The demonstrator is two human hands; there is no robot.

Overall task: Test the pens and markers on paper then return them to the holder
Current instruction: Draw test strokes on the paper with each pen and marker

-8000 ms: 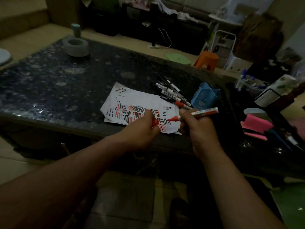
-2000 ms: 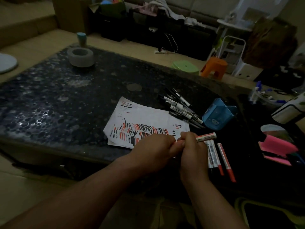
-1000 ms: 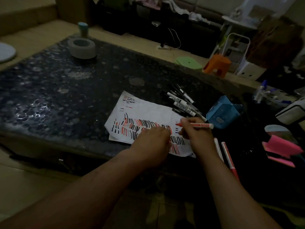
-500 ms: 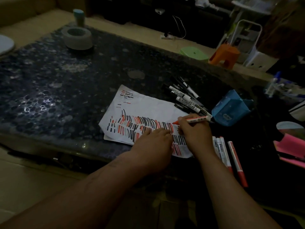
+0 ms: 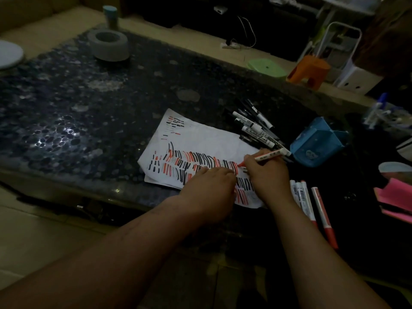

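Observation:
A white paper covered in red and black strokes lies near the front edge of the dark table. My right hand grips an uncapped red marker, its tip touching the paper. My left hand rests curled on the sheet, pinning it; what it may hold is hidden. A pile of black markers lies behind the paper. The blue holder lies tipped beside them. Three red markers lie right of my right wrist.
A grey tape roll and a small teal-capped bottle sit at the far left of the table. Pink sticky notes lie at the right edge. An orange stool and green lid stand on the floor beyond.
The cap came off the red marker and my right hand brought its tip down onto the paper. My left hand settled on the sheet. Red markers now lie to the right.

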